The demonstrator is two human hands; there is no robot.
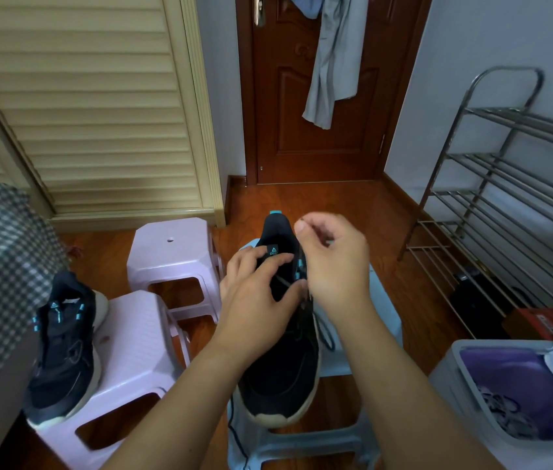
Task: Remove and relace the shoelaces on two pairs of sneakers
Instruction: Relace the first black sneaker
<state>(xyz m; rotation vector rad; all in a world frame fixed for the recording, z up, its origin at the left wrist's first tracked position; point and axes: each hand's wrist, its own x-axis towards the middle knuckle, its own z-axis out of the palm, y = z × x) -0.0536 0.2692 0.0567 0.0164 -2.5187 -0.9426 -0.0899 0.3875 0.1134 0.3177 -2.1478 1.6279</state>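
A black sneaker [281, 374] with a cream sole and teal tabs lies on a pale blue stool [383, 310], toe toward me. My left hand [254, 293] rests on its tongue and holds the upper down, fingers spread over the eyelets. My right hand [332, 262] pinches the dark shoelace [327, 335] near the top eyelets and lifts it; the lace's loose part trails down the shoe's right side. A second matching sneaker [64, 347] sits on a pink stool [136, 361] at the left.
Another pink stool [173, 252] stands behind the first. A metal shoe rack [505, 205] fills the right side, with a red box [546, 323] under it. A grey bin [519, 391] at the lower right holds tangled laces. A checked cloth [0, 266] lies at the left.
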